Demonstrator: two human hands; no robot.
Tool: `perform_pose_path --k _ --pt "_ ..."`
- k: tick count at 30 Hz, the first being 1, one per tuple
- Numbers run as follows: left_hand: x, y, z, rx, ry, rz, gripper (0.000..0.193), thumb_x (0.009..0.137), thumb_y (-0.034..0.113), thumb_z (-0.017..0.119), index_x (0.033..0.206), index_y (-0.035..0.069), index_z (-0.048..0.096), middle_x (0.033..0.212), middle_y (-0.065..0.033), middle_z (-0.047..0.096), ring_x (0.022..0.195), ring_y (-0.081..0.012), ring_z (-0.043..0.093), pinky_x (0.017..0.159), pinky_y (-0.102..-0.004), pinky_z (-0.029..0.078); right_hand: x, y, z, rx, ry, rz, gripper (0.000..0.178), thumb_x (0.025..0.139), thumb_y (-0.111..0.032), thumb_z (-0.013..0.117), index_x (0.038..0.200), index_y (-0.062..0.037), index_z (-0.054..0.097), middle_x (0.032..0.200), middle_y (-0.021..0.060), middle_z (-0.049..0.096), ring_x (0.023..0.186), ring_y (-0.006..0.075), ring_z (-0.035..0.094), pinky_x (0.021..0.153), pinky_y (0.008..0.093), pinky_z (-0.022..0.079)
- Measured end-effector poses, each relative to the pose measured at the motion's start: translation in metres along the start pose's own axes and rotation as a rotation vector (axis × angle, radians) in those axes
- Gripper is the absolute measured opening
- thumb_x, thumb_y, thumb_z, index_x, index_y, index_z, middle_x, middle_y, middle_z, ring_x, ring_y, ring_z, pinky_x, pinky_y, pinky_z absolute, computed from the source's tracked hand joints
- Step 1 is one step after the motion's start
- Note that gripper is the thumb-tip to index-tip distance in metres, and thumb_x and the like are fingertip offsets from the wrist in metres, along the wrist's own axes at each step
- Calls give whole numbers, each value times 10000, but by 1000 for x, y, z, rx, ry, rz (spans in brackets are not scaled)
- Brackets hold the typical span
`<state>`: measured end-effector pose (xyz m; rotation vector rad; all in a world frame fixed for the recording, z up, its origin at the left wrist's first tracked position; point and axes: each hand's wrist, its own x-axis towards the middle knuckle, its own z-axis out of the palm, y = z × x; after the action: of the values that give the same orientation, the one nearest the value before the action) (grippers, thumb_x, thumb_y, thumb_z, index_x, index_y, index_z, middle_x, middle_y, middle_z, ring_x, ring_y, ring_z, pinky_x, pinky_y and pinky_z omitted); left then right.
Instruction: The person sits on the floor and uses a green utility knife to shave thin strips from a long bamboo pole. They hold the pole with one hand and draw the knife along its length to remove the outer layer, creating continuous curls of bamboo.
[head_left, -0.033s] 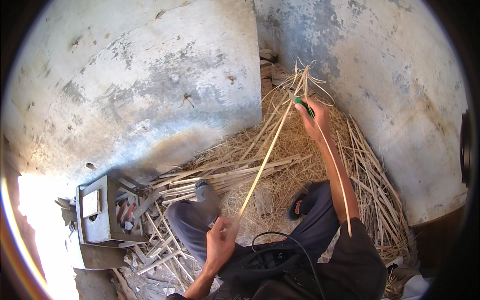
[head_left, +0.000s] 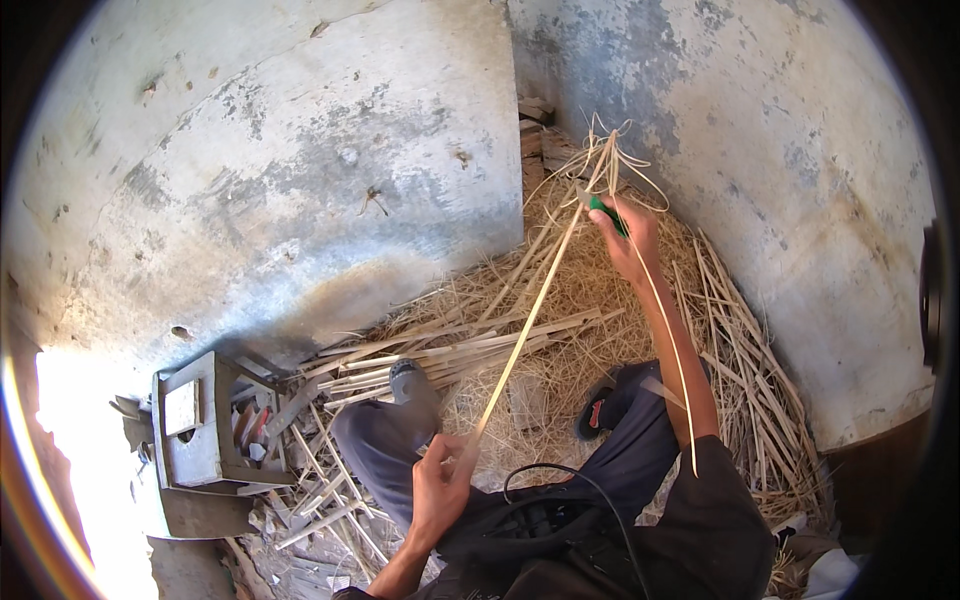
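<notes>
Pale, matt cane strip (head_left: pixel 520 340); rough, stained plaster wall (head_left: pixel 300 180); dry straw (head_left: pixel 590 300).

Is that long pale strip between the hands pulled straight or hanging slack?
Pulled straight: the strip runs in one taut line from the left hand up to the right hand.

Harsh sunlight blows out the lower left corner; the walls (head_left: pixel 300 180) sit in soft shade, fisheye edges bend and darken.

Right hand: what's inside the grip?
The right hand wraps a green-handled tool at the far end of the long cane strip. Fingers cover most of the handle; the blade is not clearly seen.
</notes>
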<state>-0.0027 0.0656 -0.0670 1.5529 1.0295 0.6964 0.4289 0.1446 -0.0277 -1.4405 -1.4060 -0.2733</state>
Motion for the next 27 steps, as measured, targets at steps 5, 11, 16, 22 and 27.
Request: perform_pose_path --k 5,11,16,22,27 --pt "3 -5 -1 21 62 20 209 1000 89 733 1157 -38 679 887 -47 684 667 -22 564 533 -231 414 -7 0 5 70 7 -30 416 1048 -403 687 1057 1 788 688 44 668 532 130 557 485 324 403" --pt "-4 5 -2 23 22 -61 284 988 117 753 1241 -11 743 773 -16 599 664 -40 509 568 -249 410 -1 30 -4 51 70 81 359 1064 -343 669 1099 -7 792 678 3 651 573 107 545 522 298 394" --pt "-10 10 -4 104 -23 17 321 1027 142 723 1306 -17 734 814 33 566 720 -38 469 613 -244 390 7 43 -7 56 140 51 350 1059 -347 680 1132 -28 803 795 44 731 676 114 610 627 301 453" --pt "-16 3 -2 78 -36 19 318 1020 122 729 1305 -18 735 842 18 602 754 -40 507 643 -240 420 13 66 -18 -49 196 153 410 1078 -389 640 1139 -18 803 845 88 749 732 133 650 680 306 488" --pt "-10 -8 2 7 -22 3 330 1006 76 731 1318 -32 711 914 -6 642 778 -35 583 645 -220 473 -6 96 -12 224 196 352 401 1095 -415 597 1149 -52 758 686 -31 531 578 79 416 522 280 326"
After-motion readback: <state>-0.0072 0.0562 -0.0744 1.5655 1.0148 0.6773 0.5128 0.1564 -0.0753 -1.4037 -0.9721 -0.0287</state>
